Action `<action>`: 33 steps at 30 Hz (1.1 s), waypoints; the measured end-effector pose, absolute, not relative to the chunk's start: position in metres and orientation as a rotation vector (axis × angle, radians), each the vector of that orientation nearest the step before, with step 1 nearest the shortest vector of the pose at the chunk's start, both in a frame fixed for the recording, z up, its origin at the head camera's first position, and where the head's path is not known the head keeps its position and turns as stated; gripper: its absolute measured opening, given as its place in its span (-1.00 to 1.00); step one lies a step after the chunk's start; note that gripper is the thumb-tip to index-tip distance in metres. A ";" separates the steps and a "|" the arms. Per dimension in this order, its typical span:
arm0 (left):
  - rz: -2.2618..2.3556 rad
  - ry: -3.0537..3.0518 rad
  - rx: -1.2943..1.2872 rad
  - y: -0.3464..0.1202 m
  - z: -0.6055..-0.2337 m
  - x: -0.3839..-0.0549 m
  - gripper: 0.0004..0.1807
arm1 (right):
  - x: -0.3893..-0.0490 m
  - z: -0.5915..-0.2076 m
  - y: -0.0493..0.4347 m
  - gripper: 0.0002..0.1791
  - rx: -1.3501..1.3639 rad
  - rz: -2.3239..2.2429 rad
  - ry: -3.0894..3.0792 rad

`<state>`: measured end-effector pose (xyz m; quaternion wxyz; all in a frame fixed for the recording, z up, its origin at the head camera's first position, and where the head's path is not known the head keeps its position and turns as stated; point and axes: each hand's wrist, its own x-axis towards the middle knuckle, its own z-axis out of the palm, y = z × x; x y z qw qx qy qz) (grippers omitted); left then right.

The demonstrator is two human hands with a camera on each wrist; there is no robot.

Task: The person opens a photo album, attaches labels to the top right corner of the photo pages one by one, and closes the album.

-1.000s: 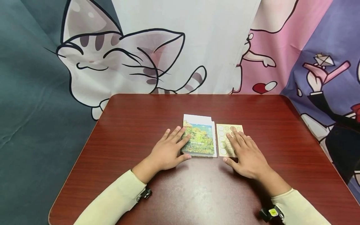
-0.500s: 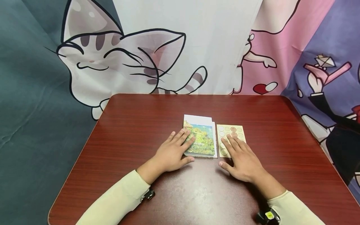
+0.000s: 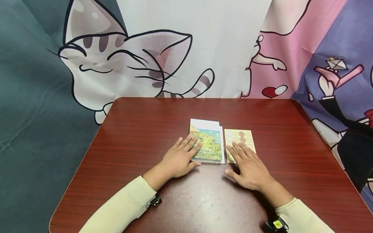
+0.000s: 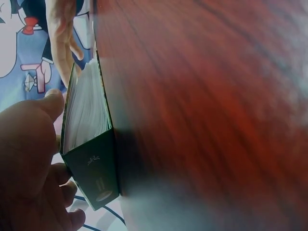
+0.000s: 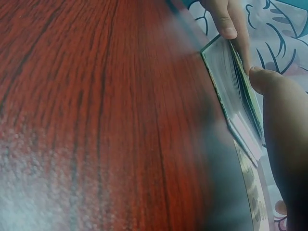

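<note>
A photo album (image 3: 212,145) with a leafy yellow-green cover lies flat mid-table, its dark green spine (image 4: 91,168) facing left. White sheets (image 3: 204,123) stick out past its far and right edges. My left hand (image 3: 178,160) rests with spread fingers over the album's left side, its thumb by the near corner. A cream sheet of round stickers (image 3: 246,134) lies just right of the album. Over its lower part my right hand (image 3: 250,168) is spread palm down, hiding many of the stickers. In the right wrist view, the album's page edges (image 5: 228,79) show beyond the right thumb.
The reddish-brown wooden table (image 3: 145,119) has rounded corners and a glossy top. Behind it hangs a curtain (image 3: 227,48) printed with cartoon cats. Small dark cameras (image 3: 153,202) are strapped at both wrists, over cream sleeves (image 3: 122,205).
My right hand has slid left and slightly nearer over the sticker sheet, uncovering its upper stickers. My left hand has shifted a little right onto the album. Album and sheet stay in place.
</note>
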<state>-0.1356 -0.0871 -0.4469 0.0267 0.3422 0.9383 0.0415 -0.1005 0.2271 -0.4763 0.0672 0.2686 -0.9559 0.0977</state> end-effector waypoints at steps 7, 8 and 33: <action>0.068 2.919 1.054 -0.084 -0.446 -0.137 -0.23 | -0.099 -0.478 0.227 0.00 0.798 0.297 -2.903; 0.057 2.925 1.058 -0.084 -0.445 -0.138 -0.25 | -0.099 -0.478 0.227 0.00 0.799 0.300 -2.904; 0.053 2.991 1.094 -0.081 -0.446 -0.136 -0.31 | -0.093 -0.483 0.216 0.01 0.850 0.290 -2.909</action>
